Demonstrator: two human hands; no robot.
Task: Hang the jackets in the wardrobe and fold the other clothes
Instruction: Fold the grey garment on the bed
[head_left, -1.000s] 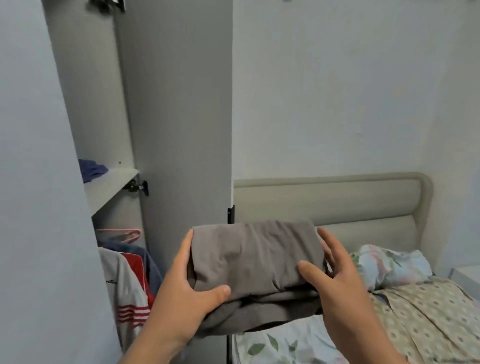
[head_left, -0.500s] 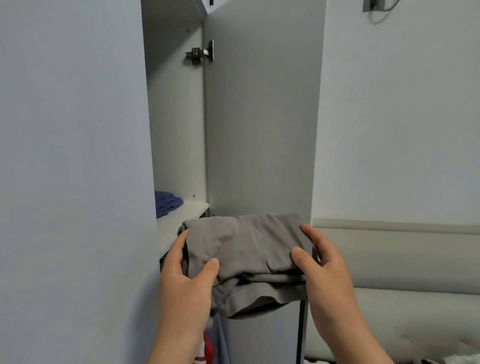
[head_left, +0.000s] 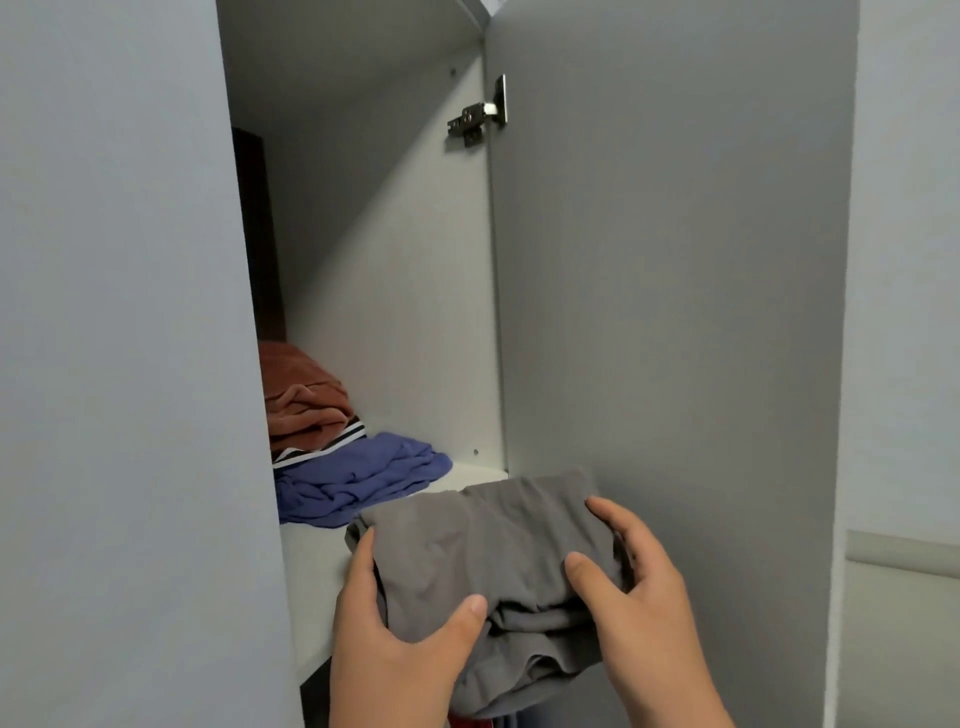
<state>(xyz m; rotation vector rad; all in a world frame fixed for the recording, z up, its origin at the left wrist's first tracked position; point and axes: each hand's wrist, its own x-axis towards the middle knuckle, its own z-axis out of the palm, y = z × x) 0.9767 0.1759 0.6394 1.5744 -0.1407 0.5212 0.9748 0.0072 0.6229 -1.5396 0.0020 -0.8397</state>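
At the front edge of the wardrobe shelf (head_left: 311, 561), a folded grey garment (head_left: 498, 561) is held in both hands, in front of the open compartment. The left hand (head_left: 400, 654) grips its left side: the thumb lies on top of the cloth and the fingers go around the left edge and under it. The right hand (head_left: 649, 613) grips the right side in the same way, with the thumb pressed on the top and the other fingers curled around the right edge. Both hands are closed on the garment. Its lower layers hang down a little between the two hands, and the far edge of the garment is over the front part of the shelf; I cannot tell if it touches the board.

Behind the garment on the same shelf lies a crumpled blue-purple garment (head_left: 363, 483). Further back and to the left, a rust-orange cloth (head_left: 301, 400) sits on top of a piece with black and white stripes (head_left: 332, 441), which rests partly on the blue one. The white inner side wall (head_left: 405, 312) of the wardrobe stands to the right of these clothes, and a metal hinge (head_left: 475, 117) is fixed high on it. The grey open door (head_left: 675, 260) stands to the right of the hinge, behind the right hand. Another grey door panel (head_left: 119, 364) fills the left side of the view. Below the garment, a small bit of red fabric (head_left: 470, 721) shows at the bottom edge.
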